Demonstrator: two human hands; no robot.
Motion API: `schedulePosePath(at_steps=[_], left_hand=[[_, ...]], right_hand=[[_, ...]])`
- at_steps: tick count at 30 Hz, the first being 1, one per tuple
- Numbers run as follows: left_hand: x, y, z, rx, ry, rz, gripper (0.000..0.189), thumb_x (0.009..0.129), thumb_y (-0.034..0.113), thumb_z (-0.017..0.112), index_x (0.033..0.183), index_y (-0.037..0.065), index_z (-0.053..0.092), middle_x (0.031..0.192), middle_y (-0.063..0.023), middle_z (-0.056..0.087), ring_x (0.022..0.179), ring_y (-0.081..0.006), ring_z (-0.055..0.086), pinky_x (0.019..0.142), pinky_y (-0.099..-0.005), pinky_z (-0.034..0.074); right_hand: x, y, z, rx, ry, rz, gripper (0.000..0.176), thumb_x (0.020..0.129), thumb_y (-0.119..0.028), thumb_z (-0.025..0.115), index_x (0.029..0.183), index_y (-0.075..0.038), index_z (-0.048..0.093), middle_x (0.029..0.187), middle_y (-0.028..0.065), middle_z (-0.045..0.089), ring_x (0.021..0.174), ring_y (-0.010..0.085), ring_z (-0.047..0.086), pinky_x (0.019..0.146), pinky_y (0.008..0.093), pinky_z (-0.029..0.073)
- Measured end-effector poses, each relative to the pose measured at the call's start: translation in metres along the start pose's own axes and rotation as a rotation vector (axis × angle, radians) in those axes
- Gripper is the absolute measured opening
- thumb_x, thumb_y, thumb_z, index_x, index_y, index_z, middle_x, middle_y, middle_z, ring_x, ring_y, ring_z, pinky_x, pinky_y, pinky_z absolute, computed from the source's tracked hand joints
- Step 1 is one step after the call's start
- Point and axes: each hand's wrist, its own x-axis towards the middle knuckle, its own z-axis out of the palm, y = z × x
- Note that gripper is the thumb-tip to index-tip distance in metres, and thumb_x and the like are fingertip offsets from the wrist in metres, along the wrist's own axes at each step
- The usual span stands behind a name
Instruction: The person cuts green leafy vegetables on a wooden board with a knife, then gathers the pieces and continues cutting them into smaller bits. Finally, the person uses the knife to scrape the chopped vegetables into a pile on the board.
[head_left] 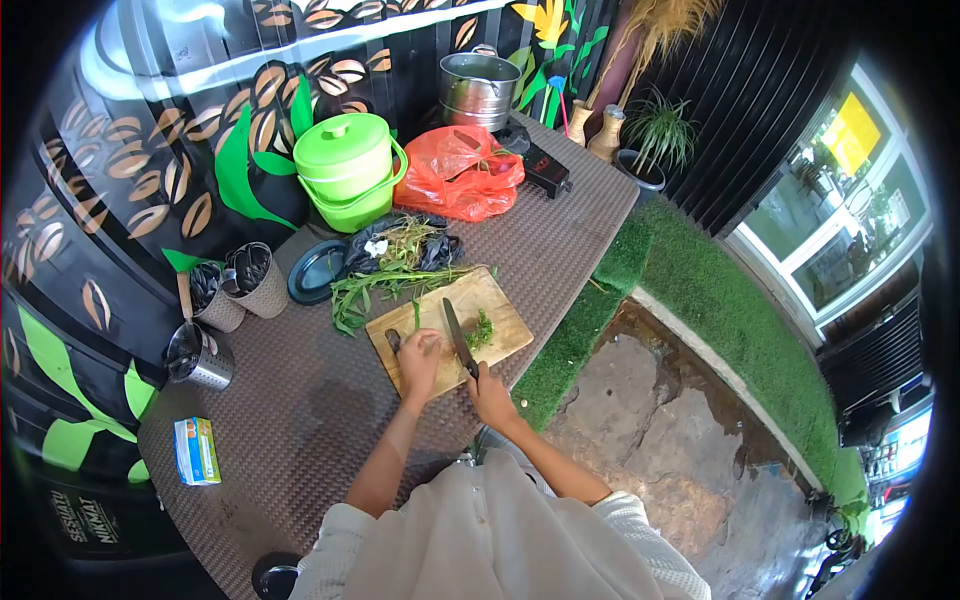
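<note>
My right hand (pixel 490 395) is wrapped round the dark handle of a kitchen knife (pixel 459 335), whose blade points away from me over a wooden cutting board (pixel 500 350). My left hand (pixel 419 360) rests at the left part of the board, fingers curled together on a green stalk (pixel 416 313) that sticks out past them. Right of the blade lies a small heap of chopped greens (pixel 481 329). Long leafy stalks (pixel 375 290) spread across the board's far edge and the table.
Behind lie a black plastic bag with plant scraps (pixel 410 245), a dark plate (pixel 316 272), a lime-green bucket (pixel 345 175), a red plastic bag (pixel 455 180), a black portable stove (pixel 545 172) and a steel pot (pixel 480 92). Utensil holders (pixel 255 285) and a blue-yellow packet (pixel 197 451) stand left.
</note>
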Motion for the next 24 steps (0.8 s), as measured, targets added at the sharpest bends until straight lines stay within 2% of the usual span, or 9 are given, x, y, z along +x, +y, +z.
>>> schedulePosePath(at_steps=[4,6,10,13,15,18,21,24], left_hand=[[0.021,-0.008,-0.006,0.018,0.102,0.010,0.010,0.077,0.007,0.068,0.086,0.006,0.065,0.085,-0.0078,0.066,0.077,-0.0206,0.059,0.071,-0.0312,0.046],[0.034,-0.015,-0.006,-0.064,0.174,-0.030,0.011,0.078,0.009,0.068,0.087,0.004,0.064,0.081,-0.0076,0.068,0.075,-0.0168,0.063,0.071,-0.0260,0.046],[0.056,-0.037,-0.003,-0.120,0.128,-0.094,0.013,0.078,0.010,0.068,0.088,0.003,0.063,0.083,-0.0078,0.068,0.077,-0.0175,0.064,0.071,-0.0264,0.047],[0.064,-0.037,-0.005,0.058,0.066,-0.066,0.017,0.076,0.012,0.070,0.088,0.003,0.063,0.084,-0.0093,0.068,0.079,-0.0209,0.064,0.073,-0.0305,0.048],[0.064,-0.031,-0.005,0.359,0.049,0.066,0.020,0.074,0.014,0.072,0.088,0.002,0.065,0.085,-0.0107,0.068,0.079,-0.0249,0.064,0.078,-0.0354,0.047],[0.068,-0.039,-0.001,0.315,0.053,0.066,0.020,0.073,0.015,0.071,0.088,0.003,0.066,0.082,-0.0113,0.068,0.079,-0.0275,0.063,0.083,-0.0387,0.045],[0.070,-0.046,0.001,0.265,0.071,-0.024,0.016,0.074,0.012,0.070,0.087,0.003,0.067,0.080,-0.0111,0.068,0.076,-0.0274,0.063,0.084,-0.0377,0.044],[0.069,-0.043,-0.007,0.285,0.044,0.008,0.013,0.074,0.010,0.070,0.084,0.003,0.067,0.077,-0.0103,0.067,0.073,-0.0263,0.063,0.079,-0.0378,0.047]], right_hand=[[-0.021,-0.004,0.007,-0.077,-0.082,0.008,0.031,0.095,-0.027,0.041,0.105,0.001,0.036,0.075,0.0327,0.059,0.072,0.0499,0.058,0.063,0.0570,0.046],[-0.020,-0.005,0.007,-0.128,-0.118,-0.004,0.031,0.095,-0.027,0.041,0.105,0.001,0.035,0.075,0.0323,0.060,0.071,0.0494,0.059,0.063,0.0568,0.047],[-0.007,0.004,0.001,-0.147,-0.094,0.034,0.031,0.095,-0.028,0.041,0.106,0.001,0.036,0.073,0.0315,0.060,0.070,0.0486,0.060,0.062,0.0564,0.048],[0.005,0.007,-0.001,-0.182,-0.057,0.039,0.031,0.095,-0.028,0.041,0.104,0.001,0.036,0.072,0.0310,0.060,0.069,0.0487,0.059,0.061,0.0564,0.048],[0.009,0.007,-0.003,-0.180,-0.071,0.051,0.030,0.095,-0.027,0.042,0.103,0.001,0.036,0.072,0.0315,0.059,0.070,0.0491,0.059,0.061,0.0566,0.047],[0.009,0.012,0.002,-0.137,-0.035,-0.052,0.029,0.095,-0.026,0.042,0.101,0.001,0.037,0.072,0.0323,0.059,0.069,0.0500,0.058,0.061,0.0571,0.047],[0.008,0.010,0.004,-0.112,-0.034,0.014,0.029,0.095,-0.026,0.042,0.101,0.001,0.037,0.072,0.0327,0.058,0.070,0.0505,0.058,0.062,0.0573,0.046],[0.007,0.007,0.001,-0.110,-0.037,0.023,0.029,0.095,-0.026,0.043,0.101,0.001,0.037,0.072,0.0324,0.058,0.070,0.0502,0.058,0.062,0.0572,0.046]])
